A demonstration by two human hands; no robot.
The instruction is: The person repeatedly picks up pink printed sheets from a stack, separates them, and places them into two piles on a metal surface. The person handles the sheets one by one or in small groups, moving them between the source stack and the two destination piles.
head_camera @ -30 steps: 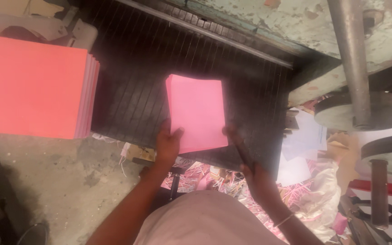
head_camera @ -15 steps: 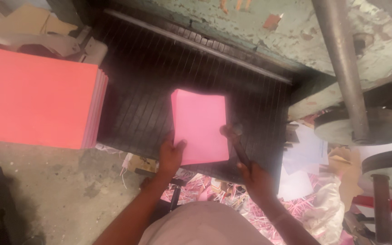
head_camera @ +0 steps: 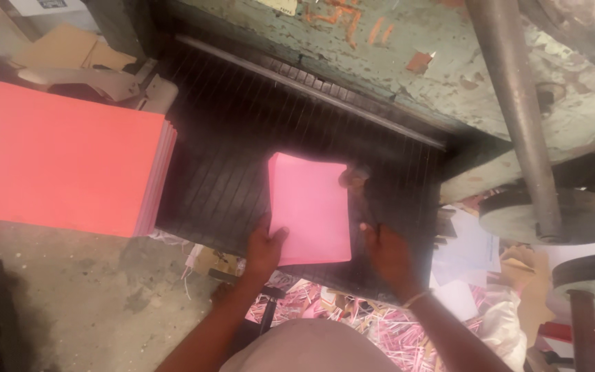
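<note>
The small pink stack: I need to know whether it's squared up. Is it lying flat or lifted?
Flat: the small pink stack lies on the dark ribbed bed, left hand on its near corner.
</note>
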